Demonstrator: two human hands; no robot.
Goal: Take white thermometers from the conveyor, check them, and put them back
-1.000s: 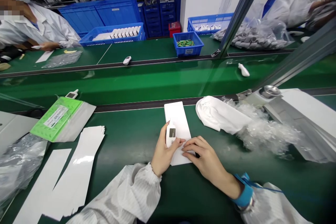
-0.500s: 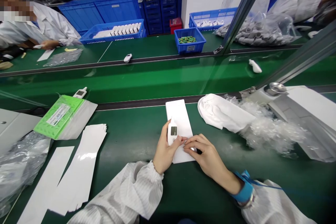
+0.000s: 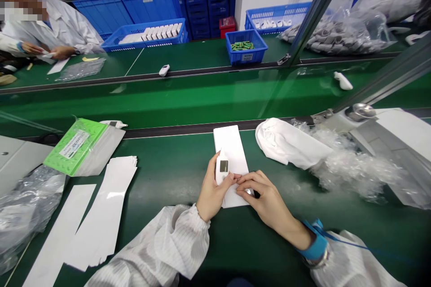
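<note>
White plastic of a handheld device [image 3: 222, 171], which has a small dark screen, is held in your left hand [image 3: 211, 186], and the fingers of this hand are closed around its body. The device stands tilted, and its lower end is lying over a white paper strip [image 3: 230, 152]. Your right hand [image 3: 266, 199] is beside it, with the fingers [image 3: 247, 181] close together and pressing on the lower part of the strip, just touching your left hand. If these fingers pinch the paper edge, you cannot tell from this view. A blue wrist strap [image 3: 314, 242] with a thin cord is around your right wrist, and white striped sleeves [image 3: 171, 242] cover both arms.

The strip lies on a green bench [image 3: 202, 228]. To the right of it are a white cloth bundle [image 3: 289, 143] and loose bubble wrap [image 3: 353, 170]. To the left are more white strips [image 3: 104, 206], a green-backed plastic bag [image 3: 76, 150] and a crumpled silver bag [image 3: 27, 202].

Behind a glass panel [image 3: 188, 98], on another bench, a co-worker's hands [image 3: 43, 50] are at work near a blue crate [image 3: 144, 36] with white boxes. A small blue crate [image 3: 245, 47] holds green items.
</note>
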